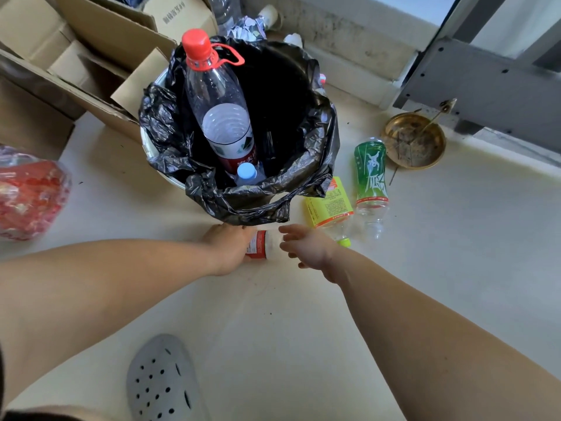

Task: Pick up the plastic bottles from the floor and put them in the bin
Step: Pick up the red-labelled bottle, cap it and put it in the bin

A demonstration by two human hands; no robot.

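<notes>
Shoe (164,387): grey, perforated, seen lowest in view on the pale floor (303,329).
Left hand (227,249): lowered to the floor, fingers wrapped around a small bottle (262,245) with a red-and-white label.
Right hand (306,246): held just beside that bottle, fingers spread, nothing held.
Bin (243,126): lined with a black bag; a large red-capped bottle (218,101) and a blue-capped bottle (247,174) are stood inside.
Floor, right of bin: a yellow-labelled bottle (331,208) and a green-labelled bottle (370,174) are laid side by side.
</notes>
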